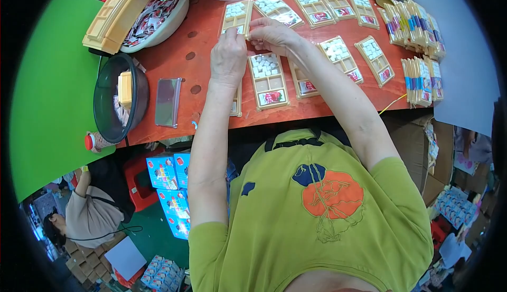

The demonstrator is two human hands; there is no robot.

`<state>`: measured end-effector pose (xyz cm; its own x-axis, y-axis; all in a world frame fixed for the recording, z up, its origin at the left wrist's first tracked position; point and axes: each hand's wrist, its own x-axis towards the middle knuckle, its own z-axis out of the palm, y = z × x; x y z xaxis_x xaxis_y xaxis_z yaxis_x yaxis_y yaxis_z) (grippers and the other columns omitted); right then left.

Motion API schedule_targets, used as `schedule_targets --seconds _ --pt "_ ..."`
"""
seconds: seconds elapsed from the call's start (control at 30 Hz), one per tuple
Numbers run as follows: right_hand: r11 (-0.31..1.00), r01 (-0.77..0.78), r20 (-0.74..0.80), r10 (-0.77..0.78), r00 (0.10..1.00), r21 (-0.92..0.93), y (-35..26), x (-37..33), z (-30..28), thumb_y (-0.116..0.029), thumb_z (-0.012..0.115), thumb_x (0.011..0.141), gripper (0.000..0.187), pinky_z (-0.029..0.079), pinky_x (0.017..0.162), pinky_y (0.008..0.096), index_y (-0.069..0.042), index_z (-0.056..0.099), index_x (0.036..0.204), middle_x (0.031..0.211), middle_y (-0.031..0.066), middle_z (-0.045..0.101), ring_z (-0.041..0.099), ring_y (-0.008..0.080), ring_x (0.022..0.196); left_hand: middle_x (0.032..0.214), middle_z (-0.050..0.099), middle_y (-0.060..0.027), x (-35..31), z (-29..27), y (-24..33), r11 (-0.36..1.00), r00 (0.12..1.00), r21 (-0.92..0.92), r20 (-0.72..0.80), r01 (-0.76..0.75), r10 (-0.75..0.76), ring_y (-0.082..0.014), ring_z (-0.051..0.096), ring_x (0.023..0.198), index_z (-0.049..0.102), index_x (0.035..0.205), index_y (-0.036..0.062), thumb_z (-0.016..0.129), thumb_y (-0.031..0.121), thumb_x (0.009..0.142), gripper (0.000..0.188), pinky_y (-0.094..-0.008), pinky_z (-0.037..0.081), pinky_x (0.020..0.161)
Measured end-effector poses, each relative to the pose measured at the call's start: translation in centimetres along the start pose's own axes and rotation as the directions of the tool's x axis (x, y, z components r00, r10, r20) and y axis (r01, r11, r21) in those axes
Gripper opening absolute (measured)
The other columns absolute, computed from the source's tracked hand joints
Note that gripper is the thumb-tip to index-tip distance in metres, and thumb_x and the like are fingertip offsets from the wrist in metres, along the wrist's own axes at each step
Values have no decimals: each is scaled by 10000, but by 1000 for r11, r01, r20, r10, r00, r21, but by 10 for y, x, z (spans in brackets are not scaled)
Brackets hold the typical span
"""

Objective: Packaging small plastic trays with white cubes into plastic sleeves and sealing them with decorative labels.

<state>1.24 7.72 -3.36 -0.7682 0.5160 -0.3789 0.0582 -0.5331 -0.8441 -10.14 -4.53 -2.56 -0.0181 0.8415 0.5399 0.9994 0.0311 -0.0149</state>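
Observation:
Both hands meet at the near end of a beige compartment tray in the far row, which holds white cubes. My left hand is closed, its fingertips on the tray's near edge. My right hand pinches at its near right corner; the fingertips are partly hidden. Just below the hands lies another tray with white cubes and a red printed card. My left forearm largely covers one more tray, and my right forearm crosses a tray beside it. Similar filled trays stretch along the far row.
On the red table, stacks of filled trays stand at the right. At left are a white basin of small packets, a dark tub, and a clear lid. Another person sits at lower left.

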Motion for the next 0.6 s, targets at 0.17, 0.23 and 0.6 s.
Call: schedule_targets --seconds 0.17,0.23,0.6 --pt "999 -9 -52 6 999 -48 1 2 -1 -11 698 815 461 557 675 289 -34 474 1217 872 62 604 598 143 712 937 598 -120 4 2 1 990 997 -120 -25 72 -75 -295 652 799 614 831 29 646 71 815 55 -399 560 664" --pt "998 -14 -60 10 998 -59 1 1 1 -10 693 817 456 557 676 289 -35 472 1215 870 60 604 596 141 709 946 604 -128 5 -1 0 980 992 -164 -48 109 -118 -296 655 809 606 829 19 643 62 801 64 -399 567 674" --pt "991 -35 -35 31 999 -126 -3 -1 3 -9 687 814 449 525 665 284 -37 468 1205 866 59 606 581 129 713 891 682 -147 5 12 -34 620 712 -354 277 700 -645 -254 693 775 608 1176 -52 706 305 817 516 -362 543 635"
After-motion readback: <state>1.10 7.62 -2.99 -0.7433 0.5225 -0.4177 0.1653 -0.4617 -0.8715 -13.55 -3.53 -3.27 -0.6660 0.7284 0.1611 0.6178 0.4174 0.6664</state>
